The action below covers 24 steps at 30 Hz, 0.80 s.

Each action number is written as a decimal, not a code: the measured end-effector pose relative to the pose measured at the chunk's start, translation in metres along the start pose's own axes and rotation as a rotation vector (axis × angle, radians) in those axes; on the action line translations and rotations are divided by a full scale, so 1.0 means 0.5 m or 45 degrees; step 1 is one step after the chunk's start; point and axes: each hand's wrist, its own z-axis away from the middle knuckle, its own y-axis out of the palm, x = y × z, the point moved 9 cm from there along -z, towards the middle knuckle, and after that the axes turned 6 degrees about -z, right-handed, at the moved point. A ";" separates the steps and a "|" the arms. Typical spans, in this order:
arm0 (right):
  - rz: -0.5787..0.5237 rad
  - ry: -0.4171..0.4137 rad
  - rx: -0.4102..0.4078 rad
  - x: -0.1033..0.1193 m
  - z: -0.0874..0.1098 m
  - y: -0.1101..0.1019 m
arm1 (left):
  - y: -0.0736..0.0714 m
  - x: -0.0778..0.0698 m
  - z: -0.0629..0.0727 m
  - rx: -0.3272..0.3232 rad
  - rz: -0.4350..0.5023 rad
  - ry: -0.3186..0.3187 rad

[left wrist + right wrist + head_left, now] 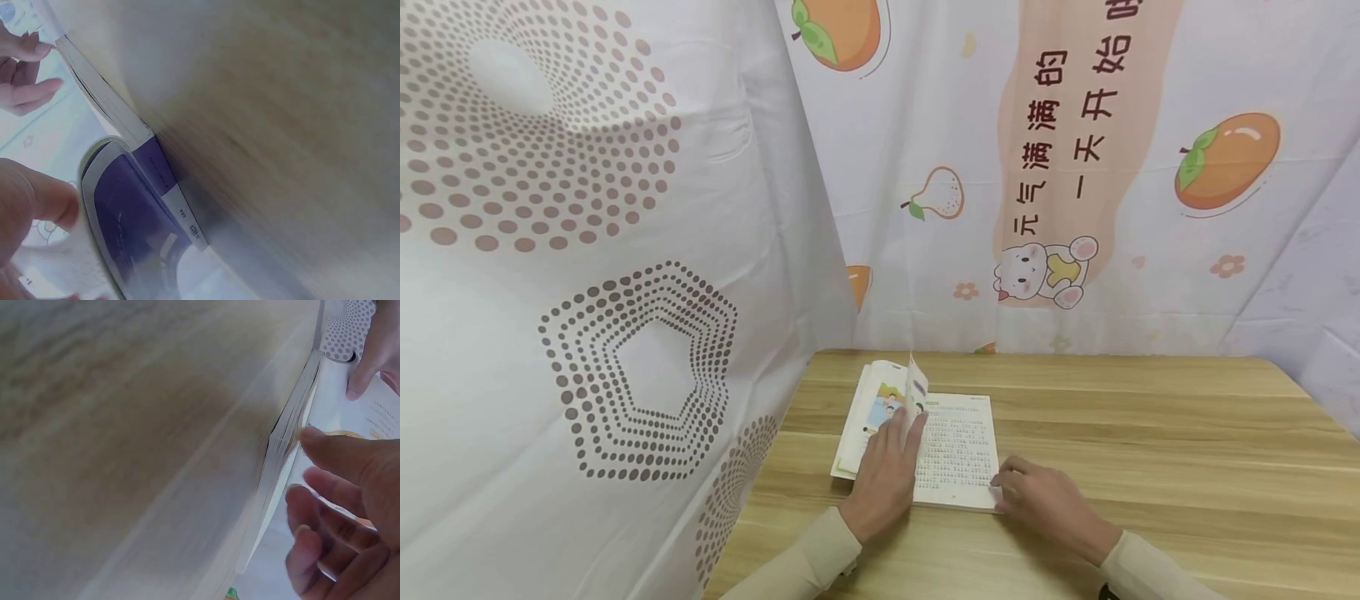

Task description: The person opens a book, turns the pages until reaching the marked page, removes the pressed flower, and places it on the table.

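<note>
An open book lies on the wooden table, with a picture on its left page (883,404) and rows of small text on its right page (958,446). One leaf (917,385) stands nearly upright at the middle. My left hand (883,479) rests on the book beside this leaf, its fingers stretched forward. At the near right corner, my right hand (1037,500) pinches the page edge, the thumb (325,447) against it and the other fingers bent. Part of the purple and white cover (131,219) shows in the left wrist view, curving up from the table.
The wooden tabletop (1150,433) stretches to the right of the book. A white curtain with dotted patterns (640,375) hangs close on the left. Behind the table is a cloth printed with fruit and writing (955,275).
</note>
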 end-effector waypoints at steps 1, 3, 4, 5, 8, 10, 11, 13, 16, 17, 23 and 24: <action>0.006 -0.003 0.010 -0.001 0.001 0.002 | -0.001 0.001 -0.001 -0.010 0.009 0.002; 0.011 0.001 0.032 -0.002 0.002 0.006 | -0.003 0.002 -0.004 -0.017 0.004 0.003; 0.014 0.000 0.046 -0.002 0.002 0.007 | -0.004 0.002 -0.005 -0.018 -0.004 0.006; 0.017 0.001 0.063 -0.002 0.002 0.009 | -0.004 0.002 -0.006 -0.014 -0.018 0.006; 0.014 0.005 0.117 -0.003 0.003 0.014 | -0.002 0.001 -0.005 0.025 -0.057 0.004; 0.004 -0.003 0.143 -0.002 0.003 0.016 | 0.002 0.000 -0.003 0.063 -0.084 0.005; 0.002 -0.009 0.151 0.000 0.003 0.016 | 0.004 0.000 -0.002 0.076 -0.091 0.009; -0.010 -0.034 0.150 0.004 0.002 0.016 | 0.007 -0.001 0.000 0.096 -0.092 0.023; 0.003 -0.089 0.128 0.013 -0.001 0.011 | 0.009 -0.004 0.002 0.115 -0.084 0.056; 0.012 -0.105 0.122 0.017 -0.002 0.009 | 0.011 -0.006 0.003 0.128 -0.084 0.068; 0.042 -0.168 0.098 0.034 -0.005 0.003 | 0.020 -0.016 0.008 0.187 -0.120 0.116; 0.051 -0.176 0.091 0.035 -0.006 0.004 | 0.020 -0.017 0.010 0.184 -0.122 0.121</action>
